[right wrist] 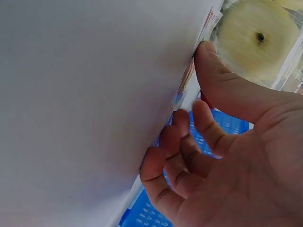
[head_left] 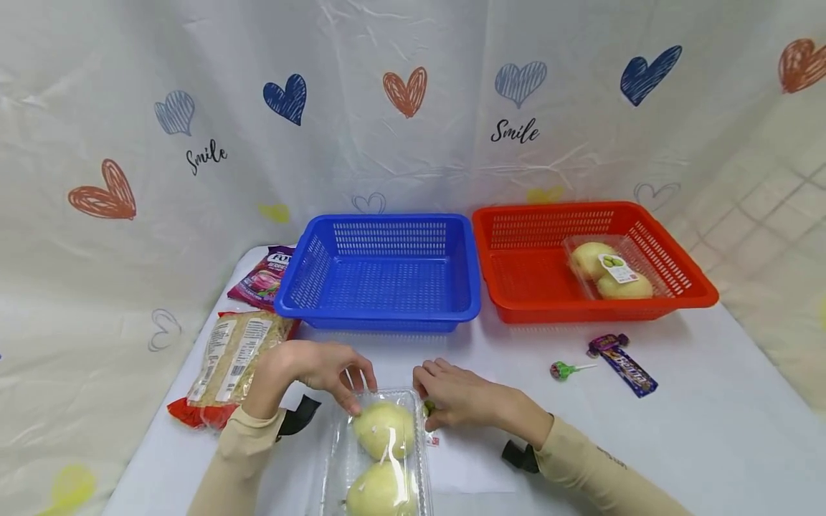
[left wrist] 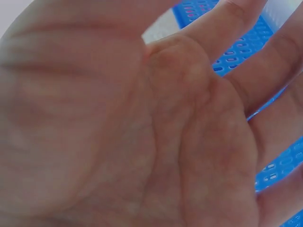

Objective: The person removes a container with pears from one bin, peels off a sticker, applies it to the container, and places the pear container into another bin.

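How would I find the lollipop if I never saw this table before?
Start at the red basket at the back right. On the white table just in front of it lies the lollipop, beside a purple candy bar. It alone has a round green-and-pink head on a thin stick.

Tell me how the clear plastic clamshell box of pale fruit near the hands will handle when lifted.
The clear plastic clamshell box looks thin and glossy, so it probably flexes and feels slippery. Its two round pale fruits likely make it heavy for its size. The left hand and right hand touch its far end; supporting underneath seems safer.
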A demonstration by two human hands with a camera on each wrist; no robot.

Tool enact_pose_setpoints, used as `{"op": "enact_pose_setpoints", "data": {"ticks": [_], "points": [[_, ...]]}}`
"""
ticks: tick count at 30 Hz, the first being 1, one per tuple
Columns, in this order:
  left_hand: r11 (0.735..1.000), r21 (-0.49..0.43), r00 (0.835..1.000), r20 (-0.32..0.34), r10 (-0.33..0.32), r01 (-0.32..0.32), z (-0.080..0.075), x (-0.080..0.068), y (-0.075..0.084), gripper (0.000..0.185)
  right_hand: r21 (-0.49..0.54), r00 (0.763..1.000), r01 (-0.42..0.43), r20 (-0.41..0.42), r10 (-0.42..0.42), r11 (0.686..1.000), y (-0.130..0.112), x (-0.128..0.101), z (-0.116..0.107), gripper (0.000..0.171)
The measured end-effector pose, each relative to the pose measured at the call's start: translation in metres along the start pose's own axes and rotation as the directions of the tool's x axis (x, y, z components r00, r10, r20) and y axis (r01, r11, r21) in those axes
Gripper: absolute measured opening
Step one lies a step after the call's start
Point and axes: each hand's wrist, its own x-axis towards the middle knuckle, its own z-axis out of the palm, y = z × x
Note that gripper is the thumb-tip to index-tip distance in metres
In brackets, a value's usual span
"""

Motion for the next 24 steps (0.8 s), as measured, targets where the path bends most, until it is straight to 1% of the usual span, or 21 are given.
{"op": "enact_pose_setpoints", "data": {"ticks": [3,7,10,12,15,17,20,22,24], "points": [[1.000,0.004,1.000,-0.006,0.000,0.000,0.000,-0.002,0.001,0.031,0.021,1.000,0.013,0.006,-0.013,1.000,-0.001,0.001,-0.001,0.038],[1.000,0.001,1.000,-0.012,-0.002,0.002,0.000,-0.003,0.002,0.031,0.012,0.997,0.058,-0.042,-0.057,0.998,0.001,0.000,-0.001,0.018],[1.000,-0.001,1.000,-0.012,-0.005,0.005,0.000,-0.003,0.002,0.030,0.001,0.994,0.095,-0.062,-0.095,0.995,0.002,-0.002,-0.005,0.014],[1.000,-0.002,1.000,-0.011,-0.007,0.007,-0.001,-0.003,0.002,0.030,0.014,0.994,0.105,-0.033,-0.104,0.994,0.002,-0.004,-0.011,0.014],[1.000,-0.003,1.000,-0.010,-0.017,0.017,0.000,-0.005,0.000,0.031,0.065,0.994,0.091,0.063,-0.095,0.994,0.000,-0.007,-0.022,0.016],[1.000,0.000,1.000,-0.008,-0.025,0.025,0.001,-0.006,-0.003,0.031,0.102,0.985,0.089,0.140,-0.103,0.991,-0.001,-0.010,-0.030,0.018],[1.000,0.010,1.000,0.012,-0.029,0.029,0.000,-0.005,-0.004,0.033,0.166,0.961,0.109,0.235,-0.147,0.980,0.002,-0.017,-0.041,0.019],[0.999,0.020,0.999,0.031,-0.034,0.034,-0.002,-0.002,-0.003,0.034,0.211,0.948,0.129,0.259,-0.183,0.969,0.004,-0.024,-0.051,0.017],[0.998,0.052,0.998,0.046,-0.033,0.030,-0.006,0.004,0.001,0.036,0.245,0.952,0.155,0.222,-0.211,0.957,0.003,-0.034,-0.065,0.015]]}}
